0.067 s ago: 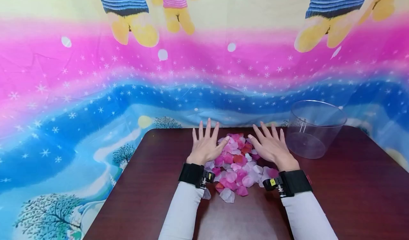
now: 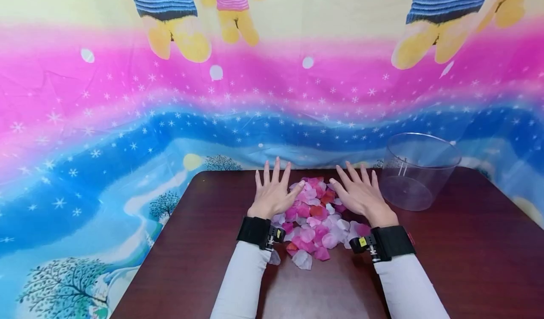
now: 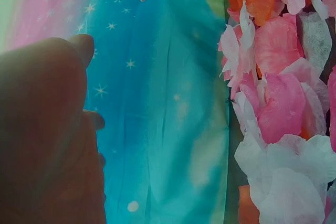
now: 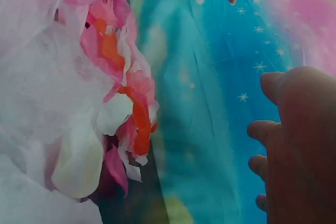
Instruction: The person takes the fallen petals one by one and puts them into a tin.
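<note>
Your left hand (image 2: 272,194) crept slightly forward while your right hand (image 2: 361,194) stayed put, both with fingers spread flat, gripping nothing, flanking the petal pile (image 2: 312,222) on the table (image 2: 467,262).

1. I count two bare hands over the table: the left hand (image 2: 272,194) and the right hand (image 2: 360,194), each with straight, spread fingers at the edge of the petals.
2. One heap of pink, red and white fabric petals (image 2: 314,220) lies between them; the single petals are too many and too overlapped for me to count.
3. One clear round plastic tub (image 2: 418,170) stands to the right.
4. One dark brown wooden table (image 2: 467,253) bears it all.
5. Two black wrist straps (image 2: 255,231) show, one per arm.
</note>
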A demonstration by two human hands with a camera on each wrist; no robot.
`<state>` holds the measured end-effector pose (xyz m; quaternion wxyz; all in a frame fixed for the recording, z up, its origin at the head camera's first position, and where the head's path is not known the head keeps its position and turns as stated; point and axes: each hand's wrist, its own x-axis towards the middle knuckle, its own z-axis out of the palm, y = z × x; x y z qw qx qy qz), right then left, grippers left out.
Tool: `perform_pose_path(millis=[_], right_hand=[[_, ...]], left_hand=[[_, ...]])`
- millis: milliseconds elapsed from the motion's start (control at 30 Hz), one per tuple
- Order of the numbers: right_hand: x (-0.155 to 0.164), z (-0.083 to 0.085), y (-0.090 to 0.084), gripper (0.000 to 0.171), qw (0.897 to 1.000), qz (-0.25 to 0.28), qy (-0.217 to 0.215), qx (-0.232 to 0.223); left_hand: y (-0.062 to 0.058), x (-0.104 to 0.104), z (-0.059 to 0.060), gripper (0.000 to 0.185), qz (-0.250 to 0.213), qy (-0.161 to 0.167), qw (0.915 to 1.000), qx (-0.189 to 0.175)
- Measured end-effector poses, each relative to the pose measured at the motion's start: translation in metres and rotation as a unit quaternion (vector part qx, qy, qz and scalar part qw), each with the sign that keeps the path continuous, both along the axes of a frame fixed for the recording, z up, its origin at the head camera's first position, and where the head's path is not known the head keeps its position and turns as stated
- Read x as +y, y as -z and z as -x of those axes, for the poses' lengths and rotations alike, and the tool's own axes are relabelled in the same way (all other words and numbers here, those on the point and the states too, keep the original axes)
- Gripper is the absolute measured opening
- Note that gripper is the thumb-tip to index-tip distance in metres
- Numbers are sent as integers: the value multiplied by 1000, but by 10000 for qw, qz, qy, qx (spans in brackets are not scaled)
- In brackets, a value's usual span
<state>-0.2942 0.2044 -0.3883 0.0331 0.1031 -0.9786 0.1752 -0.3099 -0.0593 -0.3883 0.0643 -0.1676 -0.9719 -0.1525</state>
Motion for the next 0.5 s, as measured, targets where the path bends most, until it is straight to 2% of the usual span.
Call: perform_pose_path(millis=[133,233,300,433,500], right_hand=[[0,0,-11,75,9999,31,-32,91],[6,-5,-27,75,9990,182,36,400],[15,-10,-40,74,9962,346,129,786],[46,-23,-65,70,9813,874,401,1666],[66,-29,-73,69,9720,1183,547,1956]], left_hand=[[-1,-4,5,81,37,-42,10000,73],[-3,-7,8,81,32,-81,10000,45],[-6,-9,7,81,-10,-79,10000,-34],[-13,-14,5,85,-157,96,9997,-167],[-16,-18,4,87,-298,213,9990,-243]])
